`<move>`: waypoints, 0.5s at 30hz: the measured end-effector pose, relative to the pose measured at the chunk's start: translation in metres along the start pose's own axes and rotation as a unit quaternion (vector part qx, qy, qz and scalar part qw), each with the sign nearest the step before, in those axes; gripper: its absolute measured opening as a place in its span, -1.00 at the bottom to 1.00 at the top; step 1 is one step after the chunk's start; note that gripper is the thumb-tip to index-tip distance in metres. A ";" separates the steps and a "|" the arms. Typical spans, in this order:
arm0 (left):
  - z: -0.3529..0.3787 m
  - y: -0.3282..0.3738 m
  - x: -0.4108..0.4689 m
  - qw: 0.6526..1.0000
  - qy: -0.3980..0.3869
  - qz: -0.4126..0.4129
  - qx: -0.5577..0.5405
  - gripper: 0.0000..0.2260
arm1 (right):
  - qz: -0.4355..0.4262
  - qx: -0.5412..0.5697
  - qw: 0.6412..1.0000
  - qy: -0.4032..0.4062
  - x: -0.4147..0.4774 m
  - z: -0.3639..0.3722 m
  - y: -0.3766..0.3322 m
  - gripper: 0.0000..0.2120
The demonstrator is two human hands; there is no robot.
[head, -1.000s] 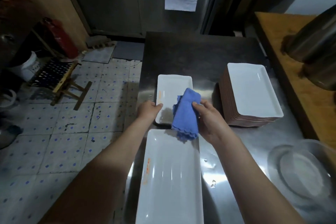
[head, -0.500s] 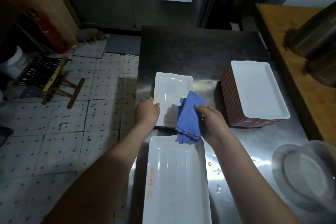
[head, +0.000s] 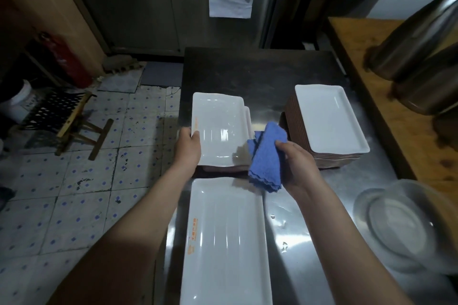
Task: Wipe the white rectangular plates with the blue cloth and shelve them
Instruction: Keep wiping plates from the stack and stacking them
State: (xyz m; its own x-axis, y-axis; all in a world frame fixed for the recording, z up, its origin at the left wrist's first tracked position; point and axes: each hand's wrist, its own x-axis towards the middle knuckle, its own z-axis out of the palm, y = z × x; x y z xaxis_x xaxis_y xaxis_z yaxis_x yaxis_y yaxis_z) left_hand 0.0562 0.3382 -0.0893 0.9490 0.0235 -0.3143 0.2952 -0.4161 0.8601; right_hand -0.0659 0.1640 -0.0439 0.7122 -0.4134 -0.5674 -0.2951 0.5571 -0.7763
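Observation:
My left hand (head: 187, 146) grips the near left corner of a white rectangular plate (head: 220, 126), lifted slightly above another plate whose edge shows at its right. My right hand (head: 296, 163) holds the folded blue cloth (head: 267, 158) just right of that plate, off its surface. A large white rectangular plate (head: 225, 242) lies in front of me on the steel table (head: 309, 242). A tall stack of white plates (head: 329, 119) with brown sides stands at the right.
Clear round lids or bowls (head: 401, 225) sit at the table's right front. A wooden counter (head: 386, 86) with steel pots (head: 418, 39) runs along the right. Left of the table is tiled floor with a folding stool (head: 62, 116). A steel cabinet (head: 198, 7) stands behind.
The blue cloth has moved right, off the plate's surface. My left hand has raised the plate's near left corner, uncovering another plate's edge beneath.

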 end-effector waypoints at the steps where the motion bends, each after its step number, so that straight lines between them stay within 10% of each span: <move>1: -0.001 0.007 -0.004 1.000 0.002 0.004 0.001 -0.90 | -0.005 0.001 1.000 -0.002 -0.004 -0.003 -0.003 -0.91; 15: 0.060 0.093 -0.128 0.998 0.007 0.047 -0.040 -0.88 | -0.102 -0.012 0.992 0.069 -0.075 -0.125 -0.070 -0.77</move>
State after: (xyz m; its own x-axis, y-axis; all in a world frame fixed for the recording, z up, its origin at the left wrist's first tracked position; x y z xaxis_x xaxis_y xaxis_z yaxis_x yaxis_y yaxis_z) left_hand -0.0446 0.2414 0.0071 0.9741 -0.0001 -0.2260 0.2122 -0.3437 0.9148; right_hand -0.1784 0.0664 0.0188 0.6656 -0.6114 -0.4279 -0.1693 0.4348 -0.8845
